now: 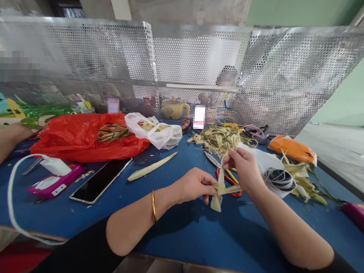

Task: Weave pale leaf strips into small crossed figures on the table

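Observation:
My left hand [197,184] pinches the crossing of pale corn-husk strips [216,203] above the blue table [182,237]. One strip rises from that crossing to my right hand [241,167], whose fingers are closed on its upper end. Another strip end sticks out to the right, and a folded end hangs below. Behind the strips lie red-handled scissors [236,194], partly covered by the husk and my right hand. A long pale husk piece [150,167] rests on the table to the left of my hands.
Red bag [71,132] and white bag [167,134] lie behind a phone [102,181] and purple power strip [54,184]. Husk pile [218,137], cord coil [280,182] and orange packet [292,148] lie at the back and right. A perforated metal screen [196,57] stands behind.

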Available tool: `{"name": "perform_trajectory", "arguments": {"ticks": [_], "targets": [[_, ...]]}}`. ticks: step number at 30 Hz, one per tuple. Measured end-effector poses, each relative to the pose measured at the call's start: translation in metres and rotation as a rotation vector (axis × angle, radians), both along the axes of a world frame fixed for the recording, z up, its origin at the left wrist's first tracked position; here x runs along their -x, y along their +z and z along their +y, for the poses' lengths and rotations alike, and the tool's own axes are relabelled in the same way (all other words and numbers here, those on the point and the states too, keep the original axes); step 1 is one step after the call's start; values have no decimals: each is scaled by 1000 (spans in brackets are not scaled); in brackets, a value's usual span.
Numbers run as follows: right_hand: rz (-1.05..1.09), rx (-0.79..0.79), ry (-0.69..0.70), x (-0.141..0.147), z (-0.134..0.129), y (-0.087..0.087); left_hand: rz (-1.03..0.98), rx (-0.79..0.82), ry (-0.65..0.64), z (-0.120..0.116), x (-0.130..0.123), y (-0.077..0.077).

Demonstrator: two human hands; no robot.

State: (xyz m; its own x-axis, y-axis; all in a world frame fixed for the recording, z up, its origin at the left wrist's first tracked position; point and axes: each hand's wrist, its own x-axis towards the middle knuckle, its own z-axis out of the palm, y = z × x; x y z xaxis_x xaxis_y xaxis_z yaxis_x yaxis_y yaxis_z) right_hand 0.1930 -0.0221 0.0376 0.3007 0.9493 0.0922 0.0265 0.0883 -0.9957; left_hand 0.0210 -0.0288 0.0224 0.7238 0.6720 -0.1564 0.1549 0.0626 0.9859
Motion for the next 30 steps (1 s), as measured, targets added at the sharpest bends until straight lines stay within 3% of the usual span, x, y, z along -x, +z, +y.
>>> {"name": "perform_trajectory", "arguments": {"ticks": [6,10,16,18,21,23,25,28,30], "targets": [[84,-54,-106,4,0,0,-15,18,48,4,5,7],[64,-57,-40,8,-1,-5,-40,50,130,1,2,7],[-116,-174,83,9,-6,-8,18,-46,218,0,-2,-1],[-287,-266,10,5,-7,-8,-41,-20,317,3,-1,2],[-528,-394,-267,-1,-7,-5,-136,39,525,10,2,7],[-480,-389,-370,-3,-5,-4,-178,44,603,13,2,7],[-294,-273,-267,-1,-3,-4,-186,14,624,13,1,4],[-17,-27,118,7,-3,-6,-155,-65,574,10,-2,0],[108,80,267,12,-4,-9,-123,-90,509,8,-3,-1]]}}
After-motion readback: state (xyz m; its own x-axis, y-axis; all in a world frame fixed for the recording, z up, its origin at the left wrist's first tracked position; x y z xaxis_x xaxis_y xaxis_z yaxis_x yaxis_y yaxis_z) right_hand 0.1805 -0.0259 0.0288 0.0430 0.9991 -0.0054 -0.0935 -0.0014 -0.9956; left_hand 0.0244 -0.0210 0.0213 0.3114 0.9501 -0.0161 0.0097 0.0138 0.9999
